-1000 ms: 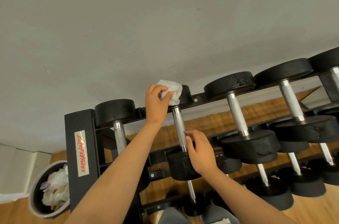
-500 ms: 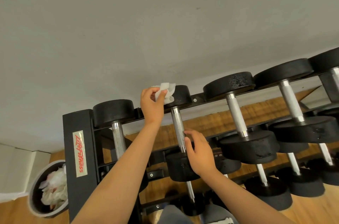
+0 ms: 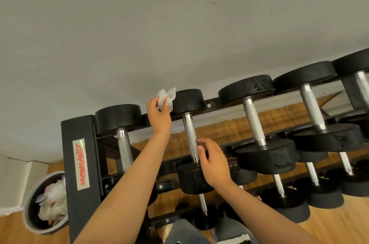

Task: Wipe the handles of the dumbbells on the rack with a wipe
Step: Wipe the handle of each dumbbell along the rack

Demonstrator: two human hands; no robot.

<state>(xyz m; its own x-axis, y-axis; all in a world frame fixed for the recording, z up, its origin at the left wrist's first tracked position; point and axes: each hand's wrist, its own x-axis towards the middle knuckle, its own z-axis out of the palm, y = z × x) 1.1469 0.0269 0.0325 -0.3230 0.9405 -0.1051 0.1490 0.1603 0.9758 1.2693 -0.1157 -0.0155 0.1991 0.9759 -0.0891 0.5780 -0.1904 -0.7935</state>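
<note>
Grey wall (image 3: 139,24) backs a black rack (image 3: 79,143) standing on a wooden floor (image 3: 339,223). Beside the rack's left end is a round bin (image 3: 28,213) holding crumpled white tissues (image 3: 53,201). The person's left hand (image 3: 159,116) pinches the wipe (image 3: 166,97) in curled fingers at the far head of the second dumbbell (image 3: 187,102). The right hand (image 3: 214,163), fingers loosely apart, is at that dumbbell's knurled handle (image 3: 189,133); contact is unclear. Forearms hide the lower tiers, and the frame edge cuts off the rightmost dumbbell.
</note>
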